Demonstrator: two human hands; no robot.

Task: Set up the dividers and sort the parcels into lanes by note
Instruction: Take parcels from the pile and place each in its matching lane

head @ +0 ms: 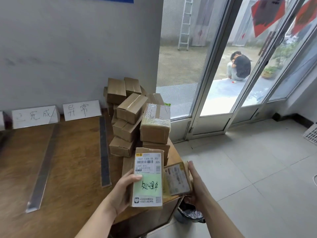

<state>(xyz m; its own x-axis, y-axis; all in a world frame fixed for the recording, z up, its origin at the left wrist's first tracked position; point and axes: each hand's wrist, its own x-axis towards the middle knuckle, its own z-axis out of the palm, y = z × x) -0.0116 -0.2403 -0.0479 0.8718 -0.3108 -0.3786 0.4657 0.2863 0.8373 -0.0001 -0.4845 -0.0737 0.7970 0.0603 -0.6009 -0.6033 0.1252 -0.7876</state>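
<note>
My left hand (122, 193) grips a flat cardboard parcel (148, 177) with a white shipping label and a green handwritten note, held upright over the table's right end. My right hand (195, 184) holds a smaller parcel (177, 179) with a blurred label, tilted, just right of the first. Two clear strip dividers (43, 169) (104, 152) lie on the wooden table (72, 177), marking lanes. Two white handwritten sign cards (34, 116) (82, 109) stand at the back against the wall. A pile of brown boxes (137, 117) is stacked at the table's right end.
A grey wall backs the table. Glass doors (223, 83) stand to the right, with a person crouching outside. A bin lined with a black bag (190, 213) sits on the tiled floor below the table's right corner. A white crate (311, 133) is at the far right.
</note>
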